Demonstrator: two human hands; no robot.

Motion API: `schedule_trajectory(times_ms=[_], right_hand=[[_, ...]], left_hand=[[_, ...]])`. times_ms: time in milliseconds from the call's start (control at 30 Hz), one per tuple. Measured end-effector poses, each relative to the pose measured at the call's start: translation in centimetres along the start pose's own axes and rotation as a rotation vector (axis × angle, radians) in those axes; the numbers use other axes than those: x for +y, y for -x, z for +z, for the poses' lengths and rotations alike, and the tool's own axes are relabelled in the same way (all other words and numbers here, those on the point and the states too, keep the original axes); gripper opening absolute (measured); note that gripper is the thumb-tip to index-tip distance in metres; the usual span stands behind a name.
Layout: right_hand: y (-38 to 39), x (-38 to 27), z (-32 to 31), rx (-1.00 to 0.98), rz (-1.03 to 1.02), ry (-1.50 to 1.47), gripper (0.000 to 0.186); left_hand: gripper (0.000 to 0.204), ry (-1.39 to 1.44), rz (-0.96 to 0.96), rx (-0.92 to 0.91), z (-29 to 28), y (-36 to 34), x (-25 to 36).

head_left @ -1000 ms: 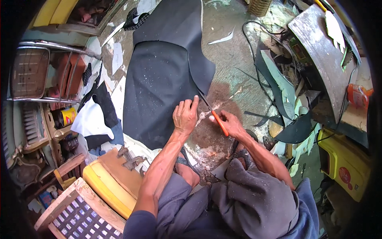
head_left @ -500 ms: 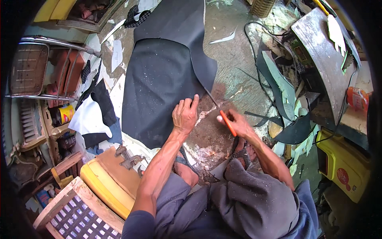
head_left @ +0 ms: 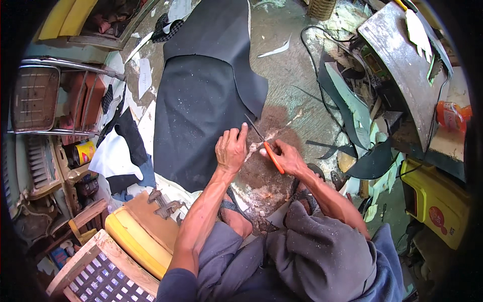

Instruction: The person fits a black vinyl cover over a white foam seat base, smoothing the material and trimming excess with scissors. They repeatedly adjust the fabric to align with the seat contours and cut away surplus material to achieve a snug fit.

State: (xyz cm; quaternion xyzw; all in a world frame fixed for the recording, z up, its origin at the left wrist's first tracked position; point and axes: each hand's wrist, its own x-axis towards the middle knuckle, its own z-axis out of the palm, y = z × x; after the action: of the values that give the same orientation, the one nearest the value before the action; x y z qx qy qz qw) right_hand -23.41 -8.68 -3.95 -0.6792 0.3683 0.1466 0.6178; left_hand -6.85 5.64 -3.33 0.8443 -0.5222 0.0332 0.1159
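A black leatherette-like piece [head_left: 193,108] lies on the floor, its curved edge overlapping a larger dark grey sheet [head_left: 209,32] of similar material behind it. My left hand [head_left: 231,152] presses palm down on the black piece near its right edge, fingers stretched out and thumb apart. My right hand [head_left: 286,160] is closed around the orange handle of a pair of scissors [head_left: 272,158]. The thin dark blades point up and left, their tips at the right edge of the black material. Whether the tips touch it, I cannot tell.
Dark offcuts [head_left: 347,105] and a black cable [head_left: 306,40] lie to the right, beside a metal panel [head_left: 397,55]. A yellow bin [head_left: 437,206] stands at the lower right. On the left are white and black scraps [head_left: 118,156], a yellow cushion [head_left: 136,241] and a woven wooden frame [head_left: 103,267].
My right hand and the scissors have moved left and slightly down, nearer my left hand. The view has shifted a little; my left hand stays on the black piece.
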Motion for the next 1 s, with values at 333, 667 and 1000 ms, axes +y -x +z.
schedule_trajectory(times_ms=[333,667,1000], right_hand=[[-0.4,-0.2,1.3,0.058,-0.071,-0.126,0.061],[-1.1,-1.1,2.6,0.107,-0.105,-0.169,0.053],[-1.1,-2.1,4.2,0.153,-0.112,-0.248,0.053]], left_hand=[[0.047,0.169,-0.034,0.048,-1.1,-0.2,-0.3],[0.046,0.356,-0.050,0.008,-2.2,-0.1,-1.3],[0.037,0.582,-0.159,-0.033,-3.3,-0.3,-1.6]])
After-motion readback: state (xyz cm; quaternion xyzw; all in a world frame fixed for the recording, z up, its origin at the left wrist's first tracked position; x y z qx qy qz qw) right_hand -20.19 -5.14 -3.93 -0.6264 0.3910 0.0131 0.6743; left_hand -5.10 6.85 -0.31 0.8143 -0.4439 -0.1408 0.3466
